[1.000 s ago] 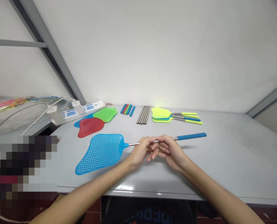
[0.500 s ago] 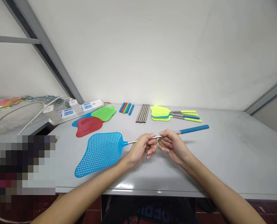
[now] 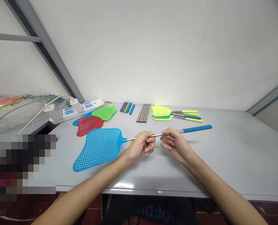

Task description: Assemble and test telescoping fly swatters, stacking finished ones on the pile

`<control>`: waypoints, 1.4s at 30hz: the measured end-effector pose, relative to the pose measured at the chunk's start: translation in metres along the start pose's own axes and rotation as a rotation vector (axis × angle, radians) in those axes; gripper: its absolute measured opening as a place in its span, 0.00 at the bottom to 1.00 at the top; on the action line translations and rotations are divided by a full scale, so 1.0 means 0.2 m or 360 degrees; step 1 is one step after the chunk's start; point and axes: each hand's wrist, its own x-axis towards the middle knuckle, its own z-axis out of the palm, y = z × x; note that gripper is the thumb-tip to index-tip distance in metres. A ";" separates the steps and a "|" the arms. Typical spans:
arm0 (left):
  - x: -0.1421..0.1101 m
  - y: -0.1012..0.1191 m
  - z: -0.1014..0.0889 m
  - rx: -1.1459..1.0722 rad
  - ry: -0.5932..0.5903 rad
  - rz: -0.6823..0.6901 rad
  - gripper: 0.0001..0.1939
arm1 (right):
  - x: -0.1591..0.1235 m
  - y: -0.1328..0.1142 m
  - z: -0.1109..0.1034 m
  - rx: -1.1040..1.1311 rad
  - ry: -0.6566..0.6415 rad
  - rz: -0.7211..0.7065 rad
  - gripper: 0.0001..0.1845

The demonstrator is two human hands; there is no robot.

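A blue fly swatter point(image 3: 98, 148) with a telescopic metal rod and a blue grip point(image 3: 197, 128) is held level just above the grey table point(image 3: 223, 162). My left hand point(image 3: 141, 147) is closed on the rod near the mesh head. My right hand point(image 3: 174, 143) is closed on the rod closer to the blue grip. A short stretch of bare rod shows between the two hands.
Loose red, green and blue swatter heads point(image 3: 92, 120) lie at the back left beside a power strip point(image 3: 82, 107). Coloured grips point(image 3: 127, 108), metal rods point(image 3: 144, 113) and finished yellow swatters point(image 3: 171, 114) line the back. A blurred patch covers the lower left.
My hands have moved apart along the rod, which now looks longer. The mesh head has shifted left and the blue grip right.
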 end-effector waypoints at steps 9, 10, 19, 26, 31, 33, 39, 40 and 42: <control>0.00 0.00 -0.01 -0.0001 0.0020 0.0034 0.18 | 0.01 -0.02 -0.01 -0.0019 0.0071 -0.0046 0.21; 0.00 0.00 -0.01 0.0002 0.0024 0.0038 0.18 | 0.01 -0.02 -0.01 -0.0018 0.0079 -0.0046 0.21; 0.00 0.01 -0.02 0.0014 0.0078 0.0042 0.17 | 0.01 -0.01 -0.01 -0.0034 0.0090 -0.0073 0.21; -0.01 0.00 -0.02 0.0006 0.0086 -0.0042 0.17 | 0.01 0.00 -0.04 -0.0039 -0.0035 0.0054 0.20; -0.01 -0.02 -0.02 -0.0016 0.0110 -0.0056 0.18 | 0.01 0.01 -0.04 -0.0010 -0.0088 0.0095 0.20; -0.01 -0.02 -0.03 -0.0014 0.0103 -0.0044 0.19 | 0.01 0.01 -0.04 -0.0005 -0.0104 0.0072 0.20; -0.01 -0.02 -0.02 0.0038 0.0104 -0.0042 0.20 | 0.00 0.03 -0.03 0.0047 -0.0141 0.0120 0.20; -0.01 -0.02 -0.02 0.0045 0.0116 -0.0041 0.20 | -0.01 0.03 -0.03 0.0049 -0.0143 0.0127 0.20; -0.01 -0.01 -0.02 0.0052 0.0143 -0.0028 0.19 | -0.01 0.04 -0.02 0.0043 -0.0157 0.0126 0.20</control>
